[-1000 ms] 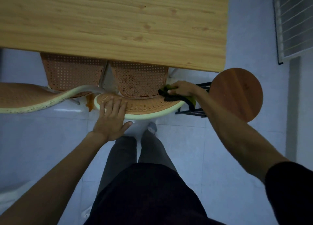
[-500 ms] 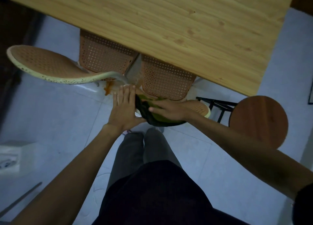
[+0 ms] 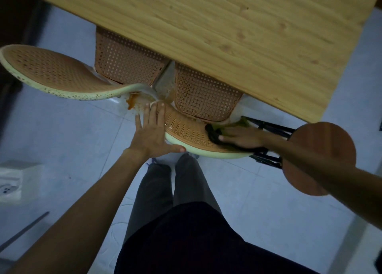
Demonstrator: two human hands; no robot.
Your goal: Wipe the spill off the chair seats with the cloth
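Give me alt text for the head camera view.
A right hand presses a dark green cloth on a woven chair seat while the left hand braces its edge. An orange spill sits near the left hand's fingers, under a wooden table.

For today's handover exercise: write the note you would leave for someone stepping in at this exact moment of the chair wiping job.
Left hand: flat, open, bracing the near chair back's left end.
Right hand: pressing the dark green cloth on the right end of that woven surface.
Orange spill: in the gap between the two chairs, beside the left fingertips, not yet wiped.
Left: bring the cloth across to the spill, then check both seats.
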